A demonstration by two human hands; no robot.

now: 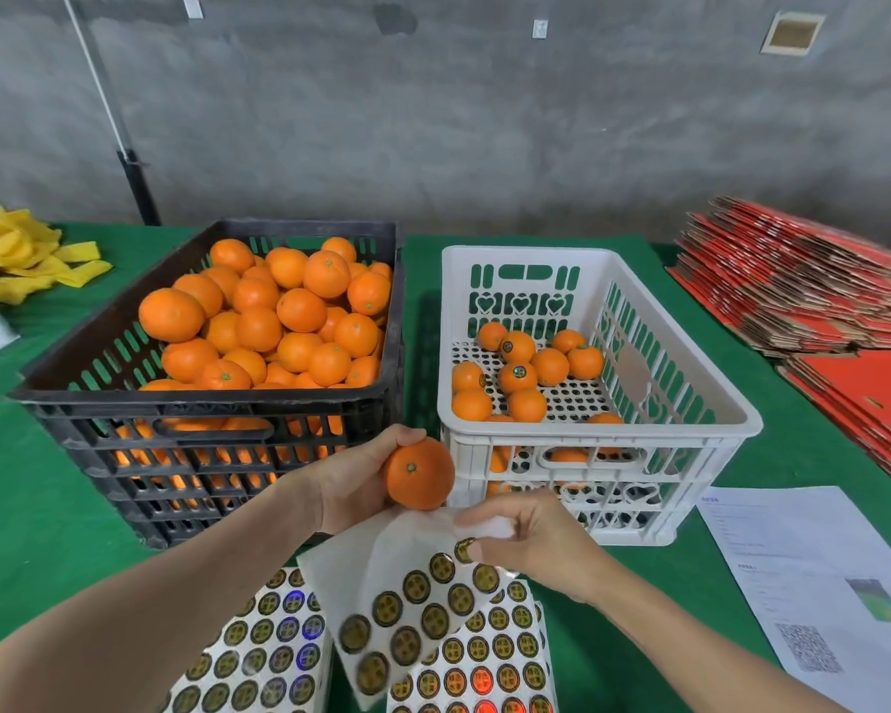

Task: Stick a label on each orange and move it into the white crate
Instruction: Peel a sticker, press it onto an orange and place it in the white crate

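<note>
Head camera shows me my left hand (353, 481) curled around an orange (419, 473) while my right hand (531, 542) pinches a round label (466, 549) on the lifted sticker sheet (407, 584).

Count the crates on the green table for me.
2: a black crate on the left, piled with oranges, and a white crate to its right, partly filled. None appear hidden.

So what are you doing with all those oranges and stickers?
Labelling them. The left hand holds an orange near the crates, and the right hand pinches a sticker on a loose sheet. The black crate is piled with oranges; the white crate holds far fewer, some showing labels.
</note>
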